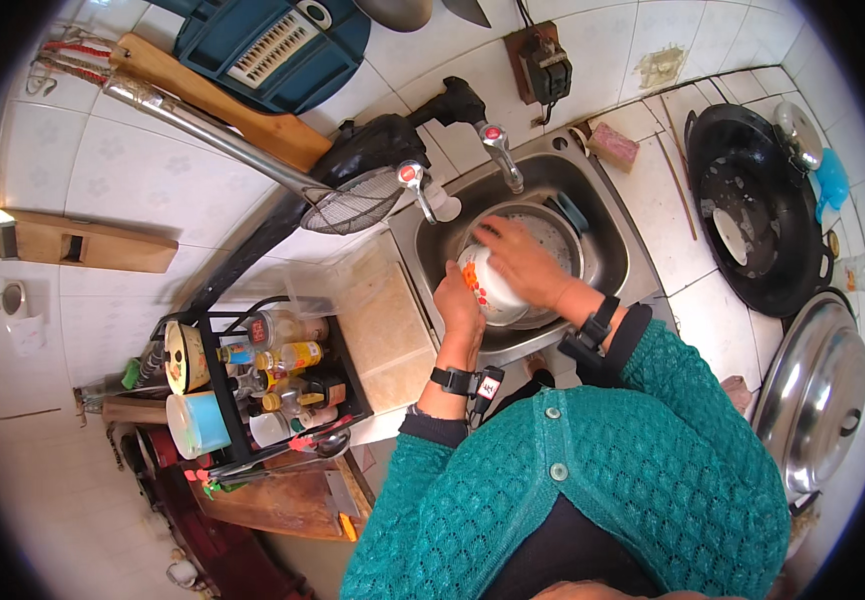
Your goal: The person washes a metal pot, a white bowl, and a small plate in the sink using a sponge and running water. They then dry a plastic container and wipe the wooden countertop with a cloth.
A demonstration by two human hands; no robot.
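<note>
My left hand (459,301) grips the side of a white bowl (511,294) with orange and red flowers on its outside. The bowl is tilted over a round metal basin (581,251) inside the stainless steel sink (616,259). Across the bowl reaches my right hand (526,262), its fingers somewhat blurred near the rim. Whether something lies under that palm is hidden. Sudsy water (545,225) shows in the basin. A blue-grey item (572,211) rests at the basin's far right edge.
Two taps (506,161) (417,191) overhang the sink. A black wok (751,210) holding a white dish (732,236) stands right, near a pink sponge (614,147) and large metal lid (815,397). Left are a bottle rack (226,390) and hanging mesh strainer (357,201).
</note>
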